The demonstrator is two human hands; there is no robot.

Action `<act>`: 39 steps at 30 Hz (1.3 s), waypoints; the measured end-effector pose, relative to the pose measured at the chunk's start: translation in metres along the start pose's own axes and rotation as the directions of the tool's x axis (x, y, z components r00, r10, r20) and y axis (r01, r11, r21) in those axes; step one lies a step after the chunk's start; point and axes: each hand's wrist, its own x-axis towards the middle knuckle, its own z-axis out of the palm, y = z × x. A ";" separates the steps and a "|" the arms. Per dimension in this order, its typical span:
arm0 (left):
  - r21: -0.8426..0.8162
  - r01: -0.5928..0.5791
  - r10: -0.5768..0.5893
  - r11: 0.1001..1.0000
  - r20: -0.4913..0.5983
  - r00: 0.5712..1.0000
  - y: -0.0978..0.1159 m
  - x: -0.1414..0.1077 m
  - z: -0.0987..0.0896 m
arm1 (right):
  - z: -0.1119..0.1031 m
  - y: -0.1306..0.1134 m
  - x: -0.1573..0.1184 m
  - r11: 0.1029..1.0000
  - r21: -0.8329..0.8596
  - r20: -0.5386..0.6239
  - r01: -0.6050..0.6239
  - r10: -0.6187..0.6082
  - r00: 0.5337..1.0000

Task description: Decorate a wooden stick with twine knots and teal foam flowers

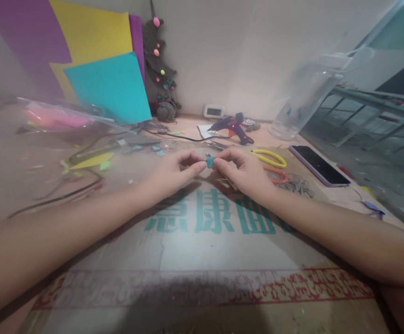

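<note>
Between my two hands, above the printed cardboard sheet (195,253), is a small teal piece (209,162), perhaps felt or foam, too small to make out fully. My left hand (177,171) pinches its left side between thumb and fingers. From the right, my right hand (243,171) pinches the same piece, fingertips close to those of the left. Flat teal scraps (160,153) lie just beyond my left hand. Behind the right hand are scissors with yellow (273,158) and orange handle loops, partly hidden by the hand.
A dark glue gun (234,127) with a lit red light rests at the back, near a small white digital display (214,111). To the right lie a phone (318,165) and grey cord (297,185); a clear plastic jug (288,123) stands behind. Coloured sheets (109,88) lean at left; a black cable (62,197) crosses the table.
</note>
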 end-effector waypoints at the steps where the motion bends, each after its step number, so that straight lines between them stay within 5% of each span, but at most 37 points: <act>1: 0.012 0.001 -0.001 1.000 0.001 1.000 0.000 0.000 0.000 | 0.000 0.000 0.000 1.000 0.013 0.011 -0.012 0.012 1.000; 9: 0.014 0.044 -0.044 0.999 -0.025 0.999 0.002 0.001 -0.001 | 0.002 0.003 0.000 0.989 0.146 0.012 -0.033 0.032 0.999; 16: -0.049 0.089 -0.093 0.995 -0.086 0.992 0.005 0.001 -0.002 | -0.002 -0.002 -0.002 0.999 -0.038 0.042 0.031 -0.029 0.999; 26: -0.048 0.079 -0.083 0.996 -0.107 0.991 -0.003 0.003 -0.002 | -0.014 -0.012 0.000 0.836 -0.410 0.467 0.364 -0.151 0.871; 33: -0.030 0.088 -0.090 0.996 -0.071 0.993 -0.002 0.005 0.000 | -0.011 -0.018 -0.004 0.850 -0.438 0.365 0.294 -0.131 0.922; 39: -0.050 0.079 -0.082 0.996 -0.074 0.994 -0.003 0.005 -0.001 | -0.014 -0.008 -0.003 0.833 -0.425 0.413 0.355 -0.170 0.895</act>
